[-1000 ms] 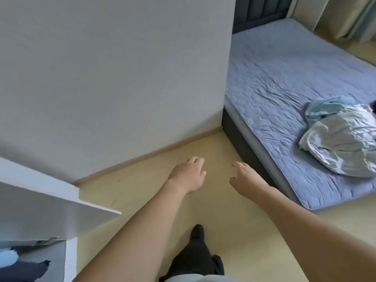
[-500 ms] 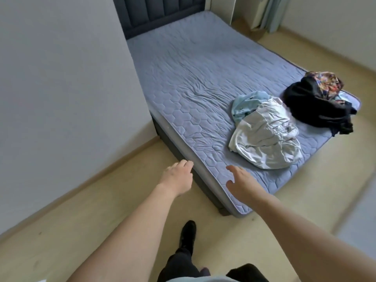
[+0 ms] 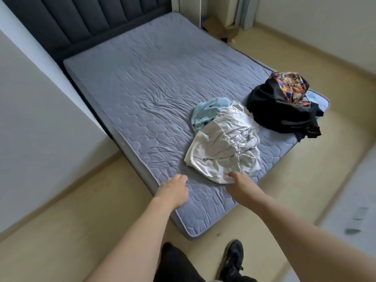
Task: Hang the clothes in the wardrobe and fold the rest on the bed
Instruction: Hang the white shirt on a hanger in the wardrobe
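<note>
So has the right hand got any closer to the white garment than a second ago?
Yes. The right hand has closed in from beside the bed and now overlaps the white garment near edge.

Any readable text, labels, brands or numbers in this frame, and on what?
No text can be read.
White garment: a faint grey printed mark near its right side, too blurred to read.
Light blue garment: small dark marks, which look like a pattern, not letters.
Multicoloured garment: busy print, no legible words.
</note>
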Demonstrator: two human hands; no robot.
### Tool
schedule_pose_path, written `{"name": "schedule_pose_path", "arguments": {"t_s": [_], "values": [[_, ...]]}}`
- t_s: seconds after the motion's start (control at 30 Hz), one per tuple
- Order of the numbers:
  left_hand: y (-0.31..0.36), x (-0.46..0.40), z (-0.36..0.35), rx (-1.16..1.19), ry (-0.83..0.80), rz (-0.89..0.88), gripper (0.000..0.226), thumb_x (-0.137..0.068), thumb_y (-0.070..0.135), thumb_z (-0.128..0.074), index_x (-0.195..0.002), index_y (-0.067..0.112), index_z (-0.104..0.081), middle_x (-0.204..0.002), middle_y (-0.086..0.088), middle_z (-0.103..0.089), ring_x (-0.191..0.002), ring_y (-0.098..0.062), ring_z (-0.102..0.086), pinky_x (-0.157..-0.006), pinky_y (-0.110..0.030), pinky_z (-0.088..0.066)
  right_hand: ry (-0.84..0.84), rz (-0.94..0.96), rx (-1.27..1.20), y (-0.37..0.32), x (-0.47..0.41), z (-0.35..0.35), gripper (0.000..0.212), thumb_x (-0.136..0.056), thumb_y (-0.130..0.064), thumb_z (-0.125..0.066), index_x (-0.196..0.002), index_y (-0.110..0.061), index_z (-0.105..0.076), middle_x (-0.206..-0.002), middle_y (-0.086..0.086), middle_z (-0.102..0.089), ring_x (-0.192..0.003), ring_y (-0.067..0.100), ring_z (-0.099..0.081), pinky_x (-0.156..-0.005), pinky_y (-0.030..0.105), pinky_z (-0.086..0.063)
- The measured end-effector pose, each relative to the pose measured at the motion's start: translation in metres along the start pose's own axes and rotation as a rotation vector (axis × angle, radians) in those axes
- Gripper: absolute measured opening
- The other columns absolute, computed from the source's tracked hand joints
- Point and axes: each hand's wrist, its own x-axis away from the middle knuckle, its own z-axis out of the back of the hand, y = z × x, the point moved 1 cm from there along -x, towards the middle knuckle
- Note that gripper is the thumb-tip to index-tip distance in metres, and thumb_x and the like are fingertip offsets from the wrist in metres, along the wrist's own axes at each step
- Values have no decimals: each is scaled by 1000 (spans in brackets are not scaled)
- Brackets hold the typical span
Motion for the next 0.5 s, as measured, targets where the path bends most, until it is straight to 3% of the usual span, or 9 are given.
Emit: {"name": "schedule_pose_path", "arguments": {"t_s": [0.13, 0.4, 0.5], "values": [[46, -30, 17, 78, 31, -8, 35, -98, 28, -36, -130, 18, -46, -136, -4, -45, -122, -27, -46, -100, -41, -40, -58, 12, 32, 26, -31, 38, 54, -90, -16, -51, -141, -10, -37, -145, 10, -38, -132, 24, -39, -104, 28, -32], [45, -132, 27, 284, 1, 363, 35, -95, 27, -40, -126, 16, -48, -136, -9, -45, -118, -30, -49, -96, -36, -41, -63, 91, 122, 51, -134, 103, 53, -88, -14, -49, -140, -13, -39, -140, 8, -41, -127, 25, -43, -97, 28, -36], [56, -178, 32, 324, -4, 405, 32, -94, 26, -41, -123, 15, -49, -133, -9, -47, -117, -29, -50, -98, -37, -41, -113, 111, 204, 67, -191, 133, 51, -89, -17, -50, -139, -12, -40, -140, 9, -41, -127, 26, -43, -99, 32, -38]]}}
